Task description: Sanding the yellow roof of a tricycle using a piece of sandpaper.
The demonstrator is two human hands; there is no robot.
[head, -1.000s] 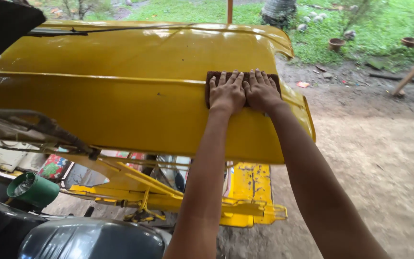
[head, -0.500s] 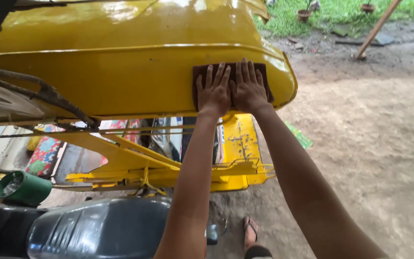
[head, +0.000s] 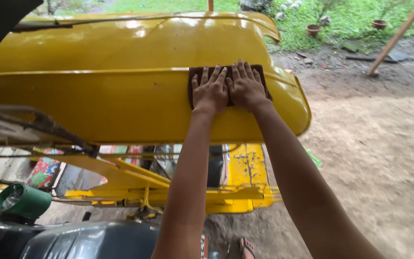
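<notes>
head view: left hand (head: 210, 91) and right hand (head: 246, 86) press brown cloth (head: 260, 73) on yellow panel (head: 120, 100)

Not much of that kind out here. Down on the left, below the yellow body panel (head: 120, 96), there's a flat bright-patterned package or printed sheet (head: 44, 171), red, blue and green, tucked behind the yellow frame bars (head: 135, 180); too blurred to tell which it is. Another sliver of red and green print (head: 116, 149) shows just beside it, under the panel's lower edge. Over on the dirt, right of the frame, a small green flat scrap (head: 314, 157) lies on the ground. No signs, no screens.
</notes>
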